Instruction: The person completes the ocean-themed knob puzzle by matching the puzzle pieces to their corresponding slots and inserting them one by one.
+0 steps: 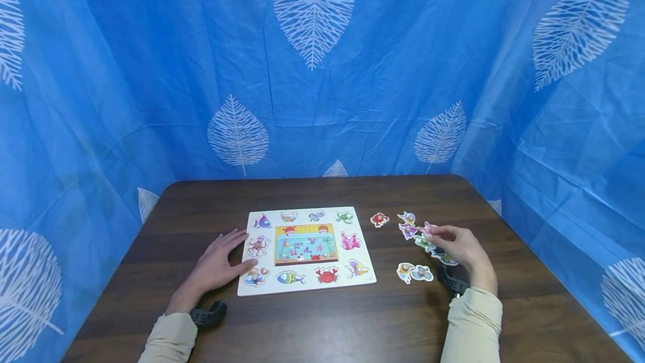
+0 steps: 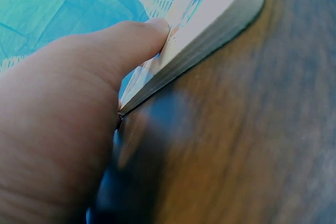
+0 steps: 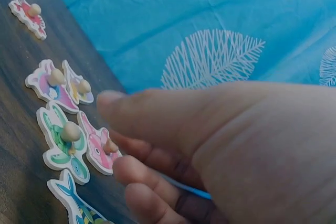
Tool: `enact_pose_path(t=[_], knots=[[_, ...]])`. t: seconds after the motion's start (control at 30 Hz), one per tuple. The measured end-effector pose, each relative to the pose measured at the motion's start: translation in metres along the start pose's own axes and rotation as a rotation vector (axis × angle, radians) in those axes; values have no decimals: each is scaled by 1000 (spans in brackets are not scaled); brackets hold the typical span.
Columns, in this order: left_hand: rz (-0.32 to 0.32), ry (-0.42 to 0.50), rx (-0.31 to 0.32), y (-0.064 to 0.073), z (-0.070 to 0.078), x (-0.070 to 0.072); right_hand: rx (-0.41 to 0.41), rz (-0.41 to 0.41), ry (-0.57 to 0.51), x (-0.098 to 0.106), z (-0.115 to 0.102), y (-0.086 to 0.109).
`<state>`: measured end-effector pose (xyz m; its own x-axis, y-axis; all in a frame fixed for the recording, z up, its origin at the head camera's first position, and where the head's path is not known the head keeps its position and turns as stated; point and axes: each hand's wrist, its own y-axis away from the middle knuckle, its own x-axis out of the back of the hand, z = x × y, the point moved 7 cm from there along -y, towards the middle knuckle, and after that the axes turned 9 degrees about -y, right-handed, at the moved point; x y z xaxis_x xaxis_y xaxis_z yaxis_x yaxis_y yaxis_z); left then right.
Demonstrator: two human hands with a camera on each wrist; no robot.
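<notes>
A white wooden puzzle board (image 1: 307, 290) with printed sea animals lies flat on the table. My left hand (image 1: 218, 262) rests at its left edge, fingers spread, with the thumb on the board's rim in the left wrist view. Near that thumb, a knobbed piece (image 1: 257, 277) sits at the lower left corner. My right hand (image 1: 462, 248) hovers over loose knobbed pieces, its fingers loosely bent beside a pink piece (image 3: 100, 150); no piece shows between thumb and fingers. Close by are a green turtle piece (image 3: 65, 135) and a striped fish piece (image 3: 76, 203), partly out of frame.
A red crab piece (image 1: 379, 219) lies apart, right of the board. Purple fish (image 1: 408, 231) and angelfish (image 1: 407, 218) pieces touch each other. Nearer me lie an orange piece (image 1: 405, 273) and a grey-blue piece (image 1: 421, 273). A blue leaf-patterned cloth (image 1: 322, 128) hangs around the dark table (image 1: 312, 329).
</notes>
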<state>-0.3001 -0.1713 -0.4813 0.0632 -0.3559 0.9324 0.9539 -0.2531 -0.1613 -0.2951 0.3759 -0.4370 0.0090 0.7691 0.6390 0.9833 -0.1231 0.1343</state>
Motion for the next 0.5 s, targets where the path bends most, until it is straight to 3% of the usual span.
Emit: enact_pose_path(t=[0.5], knots=[[-4, 2, -9, 0, 1, -1, -140, -18, -37, -1, 19, 1]])
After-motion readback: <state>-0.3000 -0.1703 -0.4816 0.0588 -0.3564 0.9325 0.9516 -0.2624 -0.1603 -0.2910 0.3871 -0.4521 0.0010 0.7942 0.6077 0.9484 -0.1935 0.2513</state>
